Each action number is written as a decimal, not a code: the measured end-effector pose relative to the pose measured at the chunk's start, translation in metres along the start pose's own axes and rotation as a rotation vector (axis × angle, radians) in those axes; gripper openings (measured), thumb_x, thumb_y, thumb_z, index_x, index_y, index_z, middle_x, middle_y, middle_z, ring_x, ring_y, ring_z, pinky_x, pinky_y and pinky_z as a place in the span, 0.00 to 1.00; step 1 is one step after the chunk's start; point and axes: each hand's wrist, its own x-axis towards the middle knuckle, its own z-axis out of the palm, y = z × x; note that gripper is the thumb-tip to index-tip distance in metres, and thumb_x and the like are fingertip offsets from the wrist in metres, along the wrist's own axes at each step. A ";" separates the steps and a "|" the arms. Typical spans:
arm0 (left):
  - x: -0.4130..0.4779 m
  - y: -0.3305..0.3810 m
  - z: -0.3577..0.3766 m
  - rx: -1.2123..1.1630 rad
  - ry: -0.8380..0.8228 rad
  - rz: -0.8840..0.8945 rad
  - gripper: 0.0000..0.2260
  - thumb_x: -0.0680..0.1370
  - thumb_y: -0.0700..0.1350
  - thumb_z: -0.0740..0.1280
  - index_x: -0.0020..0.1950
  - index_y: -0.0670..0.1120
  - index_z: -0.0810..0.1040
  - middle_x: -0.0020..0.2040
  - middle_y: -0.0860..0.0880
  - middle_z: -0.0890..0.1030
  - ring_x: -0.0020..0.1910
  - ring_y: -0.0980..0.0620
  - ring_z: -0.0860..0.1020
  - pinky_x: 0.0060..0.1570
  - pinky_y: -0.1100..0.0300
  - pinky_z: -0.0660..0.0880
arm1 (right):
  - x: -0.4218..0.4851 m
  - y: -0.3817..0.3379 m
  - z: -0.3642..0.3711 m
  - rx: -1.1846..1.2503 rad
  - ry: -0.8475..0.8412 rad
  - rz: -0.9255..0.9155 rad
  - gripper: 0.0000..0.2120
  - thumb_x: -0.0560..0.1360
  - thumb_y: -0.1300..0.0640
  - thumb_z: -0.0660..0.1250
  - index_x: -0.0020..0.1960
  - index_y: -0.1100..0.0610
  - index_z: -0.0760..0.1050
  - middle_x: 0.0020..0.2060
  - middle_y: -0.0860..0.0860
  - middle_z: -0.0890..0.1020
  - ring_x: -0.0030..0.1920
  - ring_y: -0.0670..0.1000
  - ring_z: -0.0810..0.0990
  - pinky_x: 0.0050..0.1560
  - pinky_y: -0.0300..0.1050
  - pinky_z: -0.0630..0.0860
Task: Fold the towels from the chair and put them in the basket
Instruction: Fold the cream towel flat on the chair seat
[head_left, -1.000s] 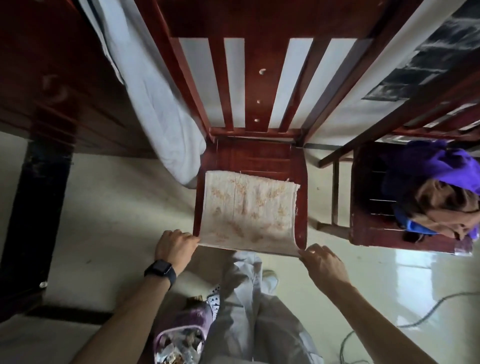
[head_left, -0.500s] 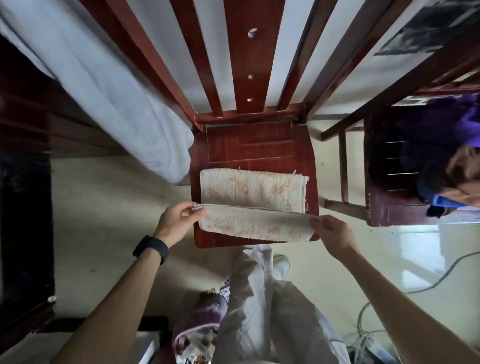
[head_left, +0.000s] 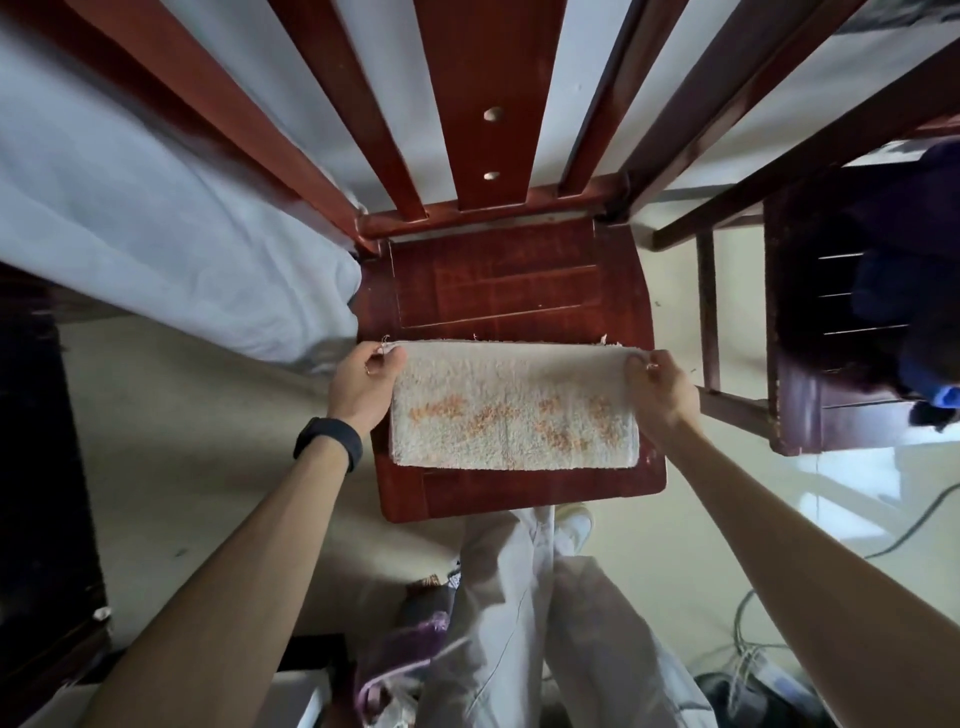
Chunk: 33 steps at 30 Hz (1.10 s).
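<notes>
A cream towel (head_left: 511, 410) with orange markings lies folded in half on the seat of a red wooden chair (head_left: 514, 291). My left hand (head_left: 363, 387) pinches the towel's far left corner. My right hand (head_left: 657, 392) pinches its far right corner. Both corners sit at the far edge of the fold, over the middle of the seat. A second wooden chair (head_left: 810, 332) at the right carries a heap of purple and blue cloths (head_left: 914, 291). No basket is plainly visible.
A pale blue-white sheet (head_left: 156, 218) hangs at the left beside the chair. My legs in light trousers (head_left: 524, 613) stand in front of the seat. A purple bag (head_left: 410, 639) sits on the floor near my feet, and cables (head_left: 753, 654) lie at the lower right.
Both hands carried the towel's near edge up and over to the far edge, so the flat towel is now folded in half. The camera moved closer to the seat.
</notes>
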 end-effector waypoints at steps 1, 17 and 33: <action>0.002 -0.001 0.001 0.015 0.006 0.002 0.13 0.80 0.55 0.64 0.52 0.47 0.78 0.43 0.52 0.80 0.42 0.55 0.77 0.39 0.64 0.70 | 0.003 -0.002 0.003 -0.013 -0.004 0.004 0.17 0.82 0.47 0.57 0.62 0.56 0.74 0.51 0.58 0.83 0.48 0.59 0.80 0.46 0.47 0.73; 0.000 0.005 0.026 0.088 0.227 0.080 0.16 0.79 0.58 0.64 0.61 0.50 0.76 0.47 0.52 0.81 0.48 0.49 0.80 0.42 0.59 0.72 | -0.007 -0.002 0.027 -0.105 0.173 0.019 0.17 0.82 0.50 0.55 0.62 0.61 0.69 0.59 0.62 0.75 0.59 0.64 0.73 0.56 0.54 0.68; -0.016 -0.059 0.085 0.850 0.179 0.621 0.36 0.77 0.67 0.55 0.80 0.51 0.53 0.81 0.44 0.49 0.79 0.40 0.46 0.75 0.38 0.45 | -0.003 0.047 0.058 -0.677 0.090 -0.616 0.33 0.79 0.34 0.55 0.81 0.43 0.51 0.81 0.52 0.50 0.81 0.54 0.46 0.77 0.66 0.45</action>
